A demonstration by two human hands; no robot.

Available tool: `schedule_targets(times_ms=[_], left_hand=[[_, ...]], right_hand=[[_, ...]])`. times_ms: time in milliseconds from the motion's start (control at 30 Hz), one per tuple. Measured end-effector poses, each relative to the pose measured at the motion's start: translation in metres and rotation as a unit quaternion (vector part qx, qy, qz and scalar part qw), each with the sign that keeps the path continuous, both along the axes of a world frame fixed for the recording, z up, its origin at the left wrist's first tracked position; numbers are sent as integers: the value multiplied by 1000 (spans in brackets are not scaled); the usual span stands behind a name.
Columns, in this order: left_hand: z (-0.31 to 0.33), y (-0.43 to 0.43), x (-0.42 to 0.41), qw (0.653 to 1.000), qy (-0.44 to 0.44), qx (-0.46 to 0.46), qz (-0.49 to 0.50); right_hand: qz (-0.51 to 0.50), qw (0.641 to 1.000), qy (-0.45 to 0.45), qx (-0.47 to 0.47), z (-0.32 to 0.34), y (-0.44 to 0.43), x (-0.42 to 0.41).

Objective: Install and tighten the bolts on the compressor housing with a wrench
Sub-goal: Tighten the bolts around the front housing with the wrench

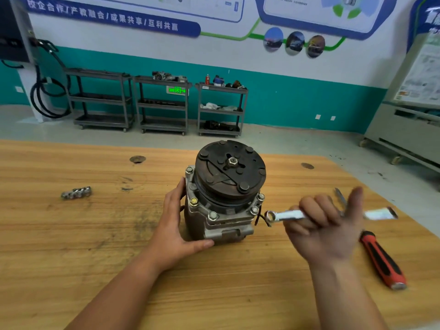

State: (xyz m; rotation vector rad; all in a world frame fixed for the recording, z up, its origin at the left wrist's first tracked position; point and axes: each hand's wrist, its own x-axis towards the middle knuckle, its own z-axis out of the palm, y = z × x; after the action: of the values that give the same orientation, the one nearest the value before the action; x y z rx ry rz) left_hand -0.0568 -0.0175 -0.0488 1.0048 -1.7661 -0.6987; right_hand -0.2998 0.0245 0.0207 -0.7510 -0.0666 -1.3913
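A grey metal compressor (221, 210) stands upright in the middle of a wooden workbench (95, 234), its dark clutch pulley (229, 172) facing up. Several bolts (212, 215) sit in the housing flange around the pulley. My left hand (176, 225) cups the compressor's left side and front corner. A silver combination wrench (288, 215) is held in my right hand (326, 227), just right of the compressor. Its ring end points at the flange, a short way from the nearest bolt (254, 210). The right hand and wrench are blurred.
A red and black screwdriver (381, 260) lies on the bench at the right. A small metal tool (340, 198) lies behind my right hand. A cluster of metal sockets (76, 192) lies at the left. Tool carts (164, 106) stand by the far wall.
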Motion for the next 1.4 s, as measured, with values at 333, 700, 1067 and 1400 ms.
schedule_targets(times_ms=[333,700,1067,1400], left_hand=[[3,-2,1,999,45,-8,-14],[-3,-1,1,999,36,-18,-8],[-4,-1,1,997,78,-2,-15],[-4,-2,-1,998,62,-11,-1]], right_hand=[[216,967,112,74,15,-65,-3],[172,976,119,61,10,-67,-6],[-402,904,146,-25,-34,34,64],[-511,760,367,-161,-43,47,102]])
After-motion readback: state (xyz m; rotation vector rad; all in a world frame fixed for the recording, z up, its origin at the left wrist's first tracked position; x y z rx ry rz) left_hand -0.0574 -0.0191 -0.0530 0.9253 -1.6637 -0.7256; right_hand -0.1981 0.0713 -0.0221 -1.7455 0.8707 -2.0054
